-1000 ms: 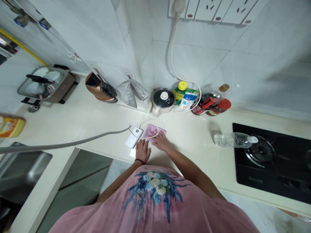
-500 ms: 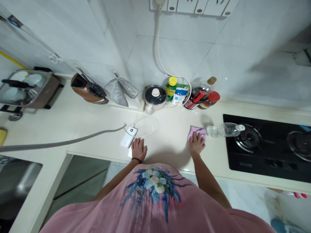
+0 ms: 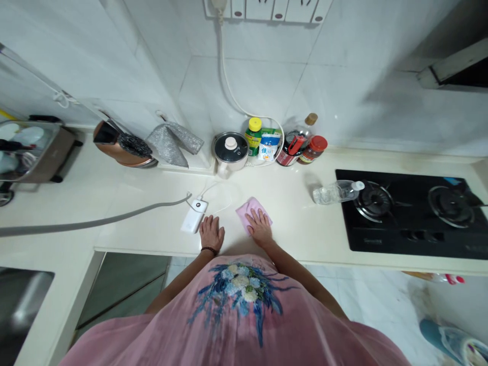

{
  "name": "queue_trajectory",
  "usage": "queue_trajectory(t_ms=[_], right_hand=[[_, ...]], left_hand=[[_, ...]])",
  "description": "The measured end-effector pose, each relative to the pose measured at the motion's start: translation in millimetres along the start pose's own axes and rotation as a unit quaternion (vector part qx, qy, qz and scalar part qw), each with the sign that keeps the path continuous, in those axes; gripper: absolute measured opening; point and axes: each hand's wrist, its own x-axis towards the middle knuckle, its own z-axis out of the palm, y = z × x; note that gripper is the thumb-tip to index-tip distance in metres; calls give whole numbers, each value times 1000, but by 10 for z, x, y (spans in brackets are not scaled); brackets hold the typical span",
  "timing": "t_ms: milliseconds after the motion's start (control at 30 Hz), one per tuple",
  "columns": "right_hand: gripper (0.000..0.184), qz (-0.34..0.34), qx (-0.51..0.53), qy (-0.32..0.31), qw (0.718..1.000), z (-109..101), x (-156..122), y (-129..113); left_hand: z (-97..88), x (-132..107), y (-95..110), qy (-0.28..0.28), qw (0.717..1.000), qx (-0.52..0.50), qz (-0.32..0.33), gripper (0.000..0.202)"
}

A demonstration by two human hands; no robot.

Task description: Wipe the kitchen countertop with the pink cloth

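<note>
My right hand [image 3: 261,227] lies flat with fingers spread on a pink cloth [image 3: 246,207], pressing it against the white countertop [image 3: 293,223]. To its left, my left hand [image 3: 211,233] rests on the counter near the front edge, fingers stretched out and holding nothing. Just beside the left fingertips is a white power bank [image 3: 194,216] with a thin white cable looping from it. A clear bottle [image 3: 335,193] with a white cap stands to the right of the cloth, by the stove's left edge.
A black gas stove [image 3: 412,213] fills the right side. Along the wall are a small electric pot [image 3: 231,152], a yellow-capped bottle [image 3: 253,136], a white packet [image 3: 268,146] and a red-lidded jar [image 3: 314,148]. A grey hose [image 3: 114,217] crosses the left counter toward the sink [image 3: 23,305].
My right hand has slid the pink cloth leftward across the counter, away from the clear bottle and closer to my left hand. The left hand stays beside the power bank. The view has shifted right.
</note>
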Motion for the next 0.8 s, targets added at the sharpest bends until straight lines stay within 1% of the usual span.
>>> queue_trajectory(t_ms=[67,133,167,233,300,367,433,467,533,567,633,700,733,767,800], right_hand=[[62,54,-1,28,998,-31,-135,271],[62,141,-3,57,988,-93,-322,632],[62,195,-3,72,978,-131,-437,831],[63,311,7,98,945,-211,-705,1235],[65,411,31,122,903,-279,-990,1598],[68,473,61,150,866,-318,-1227,1858],[69,502,78,184,841,-316,-1345,1963],[70,507,81,197,835,-298,-1344,1950],[69,504,81,212,833,-235,-1215,1793],[68,492,80,212,840,-194,-1094,1654],[66,440,78,196,873,-115,-768,1279],[66,313,68,135,938,-58,-386,813],[66,243,61,94,964,-42,-195,566],[66,172,52,50,982,-34,-16,323],[66,109,43,11,993,-33,147,96]], left_hand=[[6,1,-5,2,1000,-3,0,57],[10,4,-7,3,1000,-4,1,57],[11,5,-7,3,1000,-3,2,57],[11,8,-6,3,1000,-1,5,57],[9,11,-4,5,1000,-2,7,57],[6,11,-4,6,1000,-3,8,57],[4,11,-6,7,1000,-4,8,57],[5,10,-7,7,1000,-4,9,57],[9,10,-11,8,1000,-4,9,57],[13,9,-13,8,1000,-4,10,57],[21,9,-17,9,1000,-6,9,57],[24,9,-16,8,1000,-6,6,57],[23,9,-13,7,1000,-6,4,57],[20,8,-9,6,1000,-5,4,58],[14,7,-4,6,1000,-4,4,58]])
